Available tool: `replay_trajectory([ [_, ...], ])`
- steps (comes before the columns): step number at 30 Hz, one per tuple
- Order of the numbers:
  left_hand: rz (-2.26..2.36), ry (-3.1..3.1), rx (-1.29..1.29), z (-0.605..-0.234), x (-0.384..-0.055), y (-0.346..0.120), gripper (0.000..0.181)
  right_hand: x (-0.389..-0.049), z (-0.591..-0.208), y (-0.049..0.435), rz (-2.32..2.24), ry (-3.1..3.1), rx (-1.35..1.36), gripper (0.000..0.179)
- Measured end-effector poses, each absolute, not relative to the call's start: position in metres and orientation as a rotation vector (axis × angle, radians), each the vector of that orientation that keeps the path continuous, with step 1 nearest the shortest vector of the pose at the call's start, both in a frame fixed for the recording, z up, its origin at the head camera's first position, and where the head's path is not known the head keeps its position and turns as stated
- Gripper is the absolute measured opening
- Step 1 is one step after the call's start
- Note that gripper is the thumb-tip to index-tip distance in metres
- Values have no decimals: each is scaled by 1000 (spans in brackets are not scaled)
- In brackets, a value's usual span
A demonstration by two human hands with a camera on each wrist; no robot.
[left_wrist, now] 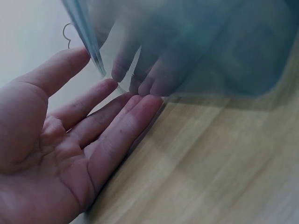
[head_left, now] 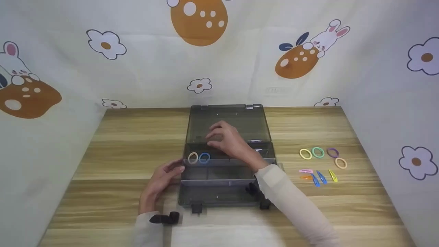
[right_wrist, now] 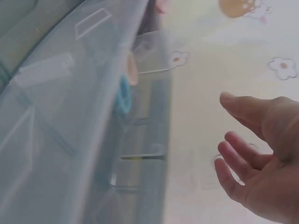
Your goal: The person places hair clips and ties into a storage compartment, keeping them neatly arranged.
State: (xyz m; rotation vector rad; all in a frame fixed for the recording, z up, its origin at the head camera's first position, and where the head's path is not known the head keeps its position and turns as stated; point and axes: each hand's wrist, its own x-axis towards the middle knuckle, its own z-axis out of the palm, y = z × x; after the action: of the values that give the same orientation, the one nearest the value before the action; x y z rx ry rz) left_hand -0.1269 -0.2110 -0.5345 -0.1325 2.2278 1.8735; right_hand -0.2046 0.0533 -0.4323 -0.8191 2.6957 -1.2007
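A dark see-through compartment box [head_left: 219, 193] lies with its lid [head_left: 229, 118] swung back toward the wall. In its rear compartment, a peach hair tie [head_left: 189, 159] and a blue hair tie [head_left: 209, 158] sit side by side at the left. My left hand [head_left: 164, 177] touches the box's left side; the left wrist view shows its fingers [left_wrist: 112, 140] extended, tips at the clear wall. Above the rear compartment and lid hinge hovers my right hand [head_left: 228, 140], fingers loosely bent. The right wrist view shows nothing between its thumb and fingers [right_wrist: 240, 151].
Right of the box lie several hair ties: yellow [head_left: 300, 154], green [head_left: 313, 153], purple [head_left: 328, 152] and peach [head_left: 336, 162]. Nearer the front are several snap hair clips, including pink [head_left: 305, 171], blue [head_left: 321, 177] and yellow [head_left: 333, 175]. A patterned cloth wall [head_left: 151, 79] closes off the table's back.
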Motion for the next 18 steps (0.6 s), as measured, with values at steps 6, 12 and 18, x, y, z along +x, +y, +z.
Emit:
replay_trajectory([
  [6, 1885, 2216, -129, -534, -128, -210, 55, -193, -419, 72, -1226, 2698, -855, 17],
  [12, 1891, 2190, -148, -533, -128, -210, 55, -186, -413, 94, -1279, 2711, -842, 20],
  [18, 1927, 2123, -156, -532, -127, -209, 54, -183, -412, 121, -1359, 2777, -819, 20],
])
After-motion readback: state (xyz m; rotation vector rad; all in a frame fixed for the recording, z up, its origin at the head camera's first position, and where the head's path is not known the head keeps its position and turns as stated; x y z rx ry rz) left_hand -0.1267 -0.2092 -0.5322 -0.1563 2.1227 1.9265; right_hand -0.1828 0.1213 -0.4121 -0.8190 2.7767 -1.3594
